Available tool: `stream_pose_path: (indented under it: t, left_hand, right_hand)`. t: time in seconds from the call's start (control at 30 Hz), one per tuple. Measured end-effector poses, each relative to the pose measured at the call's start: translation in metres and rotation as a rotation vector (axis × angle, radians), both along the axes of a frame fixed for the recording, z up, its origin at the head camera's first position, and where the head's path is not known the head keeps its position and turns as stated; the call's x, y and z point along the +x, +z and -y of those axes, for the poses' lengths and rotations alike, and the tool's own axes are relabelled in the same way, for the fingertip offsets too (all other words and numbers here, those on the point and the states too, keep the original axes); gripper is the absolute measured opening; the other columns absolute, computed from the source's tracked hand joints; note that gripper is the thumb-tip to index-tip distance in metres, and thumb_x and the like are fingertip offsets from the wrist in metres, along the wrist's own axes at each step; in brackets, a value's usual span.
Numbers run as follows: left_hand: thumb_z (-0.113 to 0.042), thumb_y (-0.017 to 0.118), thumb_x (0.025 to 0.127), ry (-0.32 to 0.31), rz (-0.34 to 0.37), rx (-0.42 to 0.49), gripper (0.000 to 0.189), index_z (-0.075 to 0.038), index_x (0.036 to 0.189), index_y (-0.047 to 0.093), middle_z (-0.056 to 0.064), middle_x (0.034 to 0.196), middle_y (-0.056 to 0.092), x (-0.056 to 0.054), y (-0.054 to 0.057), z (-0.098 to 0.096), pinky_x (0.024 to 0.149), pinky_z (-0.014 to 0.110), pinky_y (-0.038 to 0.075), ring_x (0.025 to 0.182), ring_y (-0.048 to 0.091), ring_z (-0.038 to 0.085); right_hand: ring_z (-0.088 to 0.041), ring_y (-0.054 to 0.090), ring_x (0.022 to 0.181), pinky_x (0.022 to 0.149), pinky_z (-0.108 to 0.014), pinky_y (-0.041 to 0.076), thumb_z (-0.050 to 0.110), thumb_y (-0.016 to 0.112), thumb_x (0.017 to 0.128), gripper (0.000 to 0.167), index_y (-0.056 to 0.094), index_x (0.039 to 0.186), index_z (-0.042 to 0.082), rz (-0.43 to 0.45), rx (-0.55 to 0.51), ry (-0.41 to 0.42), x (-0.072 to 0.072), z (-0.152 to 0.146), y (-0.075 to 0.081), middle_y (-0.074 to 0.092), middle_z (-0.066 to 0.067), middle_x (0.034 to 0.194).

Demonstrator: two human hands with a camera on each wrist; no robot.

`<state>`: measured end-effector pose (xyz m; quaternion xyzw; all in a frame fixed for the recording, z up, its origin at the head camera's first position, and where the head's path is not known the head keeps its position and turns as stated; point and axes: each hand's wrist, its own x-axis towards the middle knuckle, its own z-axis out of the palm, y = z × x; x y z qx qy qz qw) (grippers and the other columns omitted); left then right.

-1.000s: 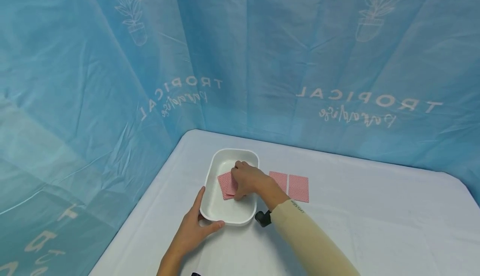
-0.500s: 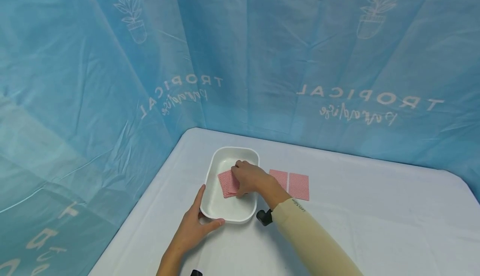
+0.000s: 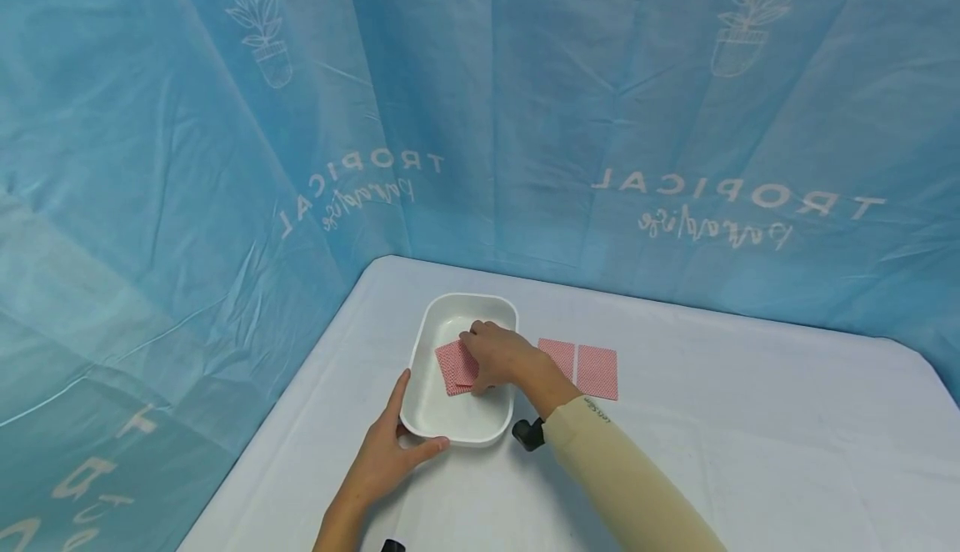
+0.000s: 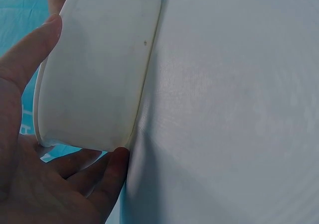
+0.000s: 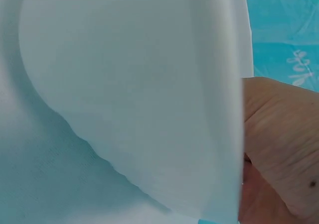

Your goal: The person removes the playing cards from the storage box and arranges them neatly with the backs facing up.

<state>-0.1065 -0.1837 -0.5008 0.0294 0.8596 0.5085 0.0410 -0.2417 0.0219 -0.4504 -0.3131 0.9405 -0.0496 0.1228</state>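
A white rectangular tray point(image 3: 459, 429) sits on the table, its near left corner held by my left hand point(image 3: 381, 454). In the left wrist view the thumb point(image 4: 42, 40) lies along the tray's rim while the fingers bend against its side. Inside the tray, my right hand point(image 3: 501, 358) pinches red-patterned playing cards point(image 3: 468, 362) lying back up; how many it grips cannot be told. Another red-backed card point(image 3: 447, 366) shows beneath at their left. From the right wrist, the tray's outer wall point(image 5: 134, 84) hides my fingertips, leaving part of the hand point(image 5: 281, 139) visible.
Right of the tray, two playing cards lie back up side by side, the nearer one point(image 3: 558, 353) partly behind my right wrist and the other point(image 3: 597, 373) fully visible. A white cloth covers the table point(image 3: 750, 419). Blue printed curtains point(image 3: 540, 118) rise behind and to the left.
Both hands stay nearly where they were. The right hand's fingers and the cards under them shift very slightly within the tray.
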Motion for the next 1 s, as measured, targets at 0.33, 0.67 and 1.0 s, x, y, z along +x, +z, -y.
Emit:
stream_pose_path:
  t: [0.33, 0.67, 1.0]
  left_hand:
    - [-0.047, 0.083, 0.071, 0.003, 0.008, 0.004, 0.113, -0.031, 0.155, 0.009, 0.008, 0.144, 0.042, 0.000, 0.000, 0.000, 0.096, 0.047, 0.041, 0.110, 0.058, 0.018]
    - [-0.050, 0.082, 0.071, -0.003, -0.002, 0.021, 0.113, -0.031, 0.155, 0.010, 0.007, 0.145, 0.041, 0.000, -0.001, -0.004, 0.096, 0.047, 0.041, 0.110, 0.057, 0.018]
    - [-0.047, 0.083, 0.070, 0.001, -0.005, 0.017, 0.113, -0.029, 0.155, 0.011, 0.010, 0.143, 0.043, -0.001, 0.000, -0.002, 0.095, 0.048, 0.042, 0.108, 0.059, 0.019]
  right_hand:
    - [-0.017, 0.041, 0.107, 0.085, -0.027, 0.049, 0.044, 0.085, 0.069, 0.089, 0.046, 0.141, 0.007, -0.064, -0.020, 0.014, -0.002, 0.000, -0.003, 0.045, -0.003, 0.120]
    - [-0.016, 0.038, 0.101, 0.078, -0.024, 0.048, 0.043, 0.084, 0.069, 0.083, 0.048, 0.134, 0.006, -0.103, -0.023, 0.016, -0.001, -0.004, 0.005, 0.042, -0.002, 0.114]
    - [-0.018, 0.039, 0.107, 0.081, -0.027, 0.049, 0.052, 0.080, 0.072, 0.087, 0.047, 0.136, 0.004, -0.103, -0.062, 0.018, -0.001, -0.009, 0.014, 0.042, -0.004, 0.118]
